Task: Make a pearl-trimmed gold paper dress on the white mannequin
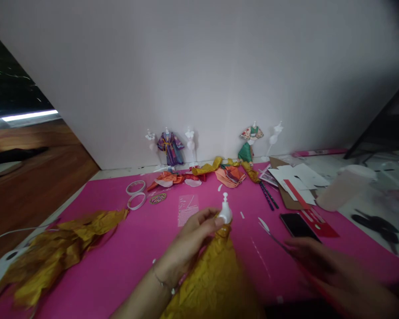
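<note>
My left hand [199, 232] is closed around a small white mannequin [225, 212], its thumb on the torso. The mannequin stands upright, with a neck of stacked knobs. From its waist a wide gold skirt [216, 277] of crinkled, patterned material spreads toward me. My right hand [332, 270], smeared by motion, is closed on a slim metal tool [281, 243] with red along its handle. A pale, leaf-shaped tip or piece [264, 225] shows at the tool's far end; I cannot tell which. The tool points toward the mannequin but is apart from it.
Crumpled gold material [66, 248] lies left on the pink mat [119, 266]. Tape rolls [136, 201], a clear sheet of small gems [188, 212] and coloured scraps [231, 176] lie behind. Dressed mannequins [170, 146] line the wall. A phone [299, 227], papers [299, 179] and black scissors [377, 226] are right.
</note>
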`<state>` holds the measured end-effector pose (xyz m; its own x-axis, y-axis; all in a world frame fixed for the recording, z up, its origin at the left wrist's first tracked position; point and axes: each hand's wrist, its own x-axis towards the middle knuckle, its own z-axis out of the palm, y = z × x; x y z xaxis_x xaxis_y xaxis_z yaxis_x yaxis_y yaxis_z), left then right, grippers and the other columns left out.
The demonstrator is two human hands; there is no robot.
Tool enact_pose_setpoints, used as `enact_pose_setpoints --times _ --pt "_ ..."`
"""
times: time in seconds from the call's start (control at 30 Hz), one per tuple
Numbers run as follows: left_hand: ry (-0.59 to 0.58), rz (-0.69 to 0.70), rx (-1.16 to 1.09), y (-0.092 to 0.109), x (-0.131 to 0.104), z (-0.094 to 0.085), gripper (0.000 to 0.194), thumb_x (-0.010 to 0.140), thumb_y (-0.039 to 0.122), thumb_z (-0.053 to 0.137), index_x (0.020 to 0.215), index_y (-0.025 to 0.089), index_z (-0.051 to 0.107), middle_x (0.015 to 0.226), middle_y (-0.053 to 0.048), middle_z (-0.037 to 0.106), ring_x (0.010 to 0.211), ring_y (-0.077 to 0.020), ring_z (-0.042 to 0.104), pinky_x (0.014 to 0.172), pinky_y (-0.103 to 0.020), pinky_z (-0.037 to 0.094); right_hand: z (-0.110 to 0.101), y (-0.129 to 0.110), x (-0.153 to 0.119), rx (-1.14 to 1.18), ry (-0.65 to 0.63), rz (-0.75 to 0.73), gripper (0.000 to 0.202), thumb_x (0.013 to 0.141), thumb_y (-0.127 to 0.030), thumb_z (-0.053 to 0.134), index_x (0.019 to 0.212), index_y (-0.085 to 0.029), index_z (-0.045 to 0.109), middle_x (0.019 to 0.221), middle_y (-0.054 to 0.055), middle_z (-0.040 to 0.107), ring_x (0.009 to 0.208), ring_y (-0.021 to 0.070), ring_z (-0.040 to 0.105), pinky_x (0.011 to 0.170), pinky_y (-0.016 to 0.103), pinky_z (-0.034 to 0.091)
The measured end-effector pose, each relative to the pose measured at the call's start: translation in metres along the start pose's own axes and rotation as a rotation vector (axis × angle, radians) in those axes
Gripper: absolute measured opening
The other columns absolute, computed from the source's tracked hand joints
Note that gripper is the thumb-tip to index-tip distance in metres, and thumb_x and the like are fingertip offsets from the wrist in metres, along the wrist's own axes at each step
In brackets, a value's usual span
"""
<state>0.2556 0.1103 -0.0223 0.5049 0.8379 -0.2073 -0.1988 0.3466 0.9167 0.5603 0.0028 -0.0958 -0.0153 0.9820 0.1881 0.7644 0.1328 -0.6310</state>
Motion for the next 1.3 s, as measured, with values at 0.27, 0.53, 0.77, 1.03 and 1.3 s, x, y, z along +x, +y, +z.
enact_pose_setpoints --times 0.27,0.53,0.77,1.03,1.3 --pt "0.076 0.001 -0.030 -0.005 -0.011 -0.009 0.043 0.070 0.041 0.076 0.103 0.015 0.065 0.090 -0.003 0.061 0.081 -0.0156 0.053 0.075 -0.028 0.038 0.100 0.022 0.070 -0.367 -0.006 -0.020 0.022 0.084 -0.031 0.055 0.094 -0.018 0.071 0.090 0.015 0.071 0.081 0.0293 0.067 0.073 0.040 0.049" --pt "0.131 0.024 -0.019 -0.009 -0.017 -0.010 0.042 0.069 0.039 0.077 0.101 0.016 0.063 0.087 -0.001 0.061 0.076 -0.0138 0.053 0.069 -0.026 0.036 0.095 0.018 0.102 -0.204 -0.074 -0.029 0.026 0.074 -0.023 0.066 0.098 -0.015 0.069 0.090 0.012 0.073 0.080 0.0268 0.069 0.068 0.033 0.049" --pt "0.118 0.108 -0.011 -0.010 -0.013 -0.002 0.034 0.072 0.031 0.076 0.097 0.015 0.062 0.086 0.000 0.063 0.078 -0.0135 0.055 0.074 -0.026 0.039 0.048 -0.102 0.063 0.111 0.095 -0.262 0.019 0.091 -0.031 0.055 0.077 -0.023 0.063 0.071 0.000 0.063 0.065 0.0149 0.059 0.058 0.025 0.043" --pt "0.116 0.135 0.043 -0.006 -0.013 0.005 0.035 0.071 0.034 0.078 0.094 0.016 0.059 0.082 0.000 0.060 0.076 -0.0138 0.054 0.071 -0.027 0.041 0.054 -0.151 0.054 0.030 0.352 -0.390 0.012 0.084 -0.022 0.063 0.073 -0.021 0.062 0.065 -0.001 0.058 0.061 0.0143 0.055 0.055 0.026 0.035" --pt "0.114 0.148 0.018 -0.005 -0.011 0.008 0.034 0.067 0.033 0.079 0.089 0.016 0.059 0.078 0.001 0.060 0.074 -0.0140 0.053 0.068 -0.026 0.039 0.057 -0.155 0.063 0.031 0.343 -0.398 0.017 0.083 -0.017 0.055 0.067 -0.023 0.056 0.059 -0.002 0.052 0.054 0.0126 0.052 0.051 0.025 0.036"
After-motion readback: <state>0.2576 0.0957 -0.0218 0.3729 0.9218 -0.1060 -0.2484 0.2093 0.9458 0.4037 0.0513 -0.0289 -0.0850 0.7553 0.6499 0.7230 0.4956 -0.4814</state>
